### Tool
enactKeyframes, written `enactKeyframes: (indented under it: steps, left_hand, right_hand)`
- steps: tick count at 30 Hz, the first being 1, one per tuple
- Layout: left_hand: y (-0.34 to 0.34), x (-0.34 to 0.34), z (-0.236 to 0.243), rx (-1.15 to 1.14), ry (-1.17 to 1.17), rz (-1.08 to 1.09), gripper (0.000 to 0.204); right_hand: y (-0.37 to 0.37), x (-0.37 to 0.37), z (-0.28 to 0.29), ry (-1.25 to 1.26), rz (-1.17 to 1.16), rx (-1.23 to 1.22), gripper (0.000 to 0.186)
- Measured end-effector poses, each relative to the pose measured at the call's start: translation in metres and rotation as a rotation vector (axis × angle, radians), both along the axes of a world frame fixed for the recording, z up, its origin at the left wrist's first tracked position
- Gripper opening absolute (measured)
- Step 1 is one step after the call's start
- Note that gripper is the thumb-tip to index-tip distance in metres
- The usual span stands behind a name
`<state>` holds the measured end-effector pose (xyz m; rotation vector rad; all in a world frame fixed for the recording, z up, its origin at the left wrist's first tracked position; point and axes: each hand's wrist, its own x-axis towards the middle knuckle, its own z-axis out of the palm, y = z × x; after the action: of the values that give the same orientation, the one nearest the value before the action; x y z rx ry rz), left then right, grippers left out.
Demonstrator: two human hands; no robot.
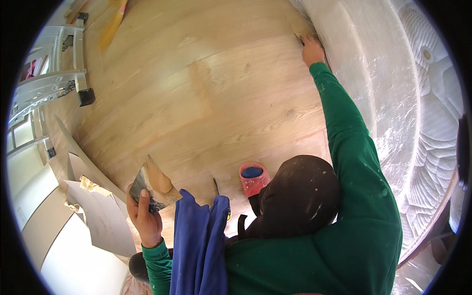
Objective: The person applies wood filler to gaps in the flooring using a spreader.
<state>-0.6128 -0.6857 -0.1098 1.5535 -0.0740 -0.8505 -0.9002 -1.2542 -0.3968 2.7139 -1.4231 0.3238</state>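
Observation:
My left hand point(146, 219) grips a dark-smeared flat putty plate point(141, 189) at the lower left. A mound of tan filler point(158, 178) lies on that plate. Far off at the upper right, my right hand point(313, 51) is stretched out to the wood-look floor point(196, 98), beside the plastic-covered bed. Its fingers are closed on a small blade-like tool point(298, 36), mostly hidden by the hand; it looks like a putty knife. Tan smears of filler point(199, 83) mark the floor boards. A blue cloth point(199, 246) hangs close to my left forearm.
To the right stands a quilted mattress point(432, 132) under clear plastic sheeting point(364, 64). A metal ladder point(61, 73) rests at the upper left. Pale panels point(98, 211) with torn tape lean at the lower left. By my dark-trousered knee point(300, 196) is a pink shoe point(254, 184).

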Motion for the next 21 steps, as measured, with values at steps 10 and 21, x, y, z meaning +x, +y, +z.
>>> enactKeyframes:
  steps: [10,21]
  left_hand:
    - [-0.002,-0.002,0.000,0.045,-0.010,-0.004,0.023]
    - [-0.002,0.000,0.000,0.063,-0.071,-0.029,0.025]
  right_hand:
    - [0.010,0.008,0.004,0.121,0.118,0.015,0.040]
    - [0.041,0.026,0.004,0.045,0.218,0.028,0.039]
